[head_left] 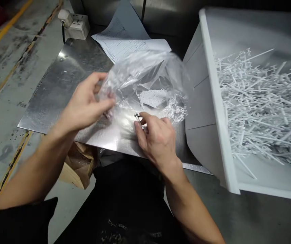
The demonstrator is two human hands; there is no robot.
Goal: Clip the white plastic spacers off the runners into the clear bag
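Observation:
A clear plastic bag (pixel 145 69) stands wide-mouthed on the metal tabletop (pixel 61 84). Its left rim is pinched in my left hand (pixel 85 101), thumb on the near side. White material with dark specks (pixel 153 98) shows through the bag's mouth. At the near side of the bag, my right hand (pixel 157 137) is closed with thumb and forefinger together around a small dark, shiny piece (pixel 137 116). The piece is too small and partly covered for me to name its kind.
On the right, a large white bin (pixel 218 112) holds a heap of thin white plastic sticks (pixel 265 112). Printed sheets (pixel 132 45) lie behind the bag. A power socket block (pixel 78 27) sits at the back left, and an open brown paper bag (pixel 78 166) is below the table edge.

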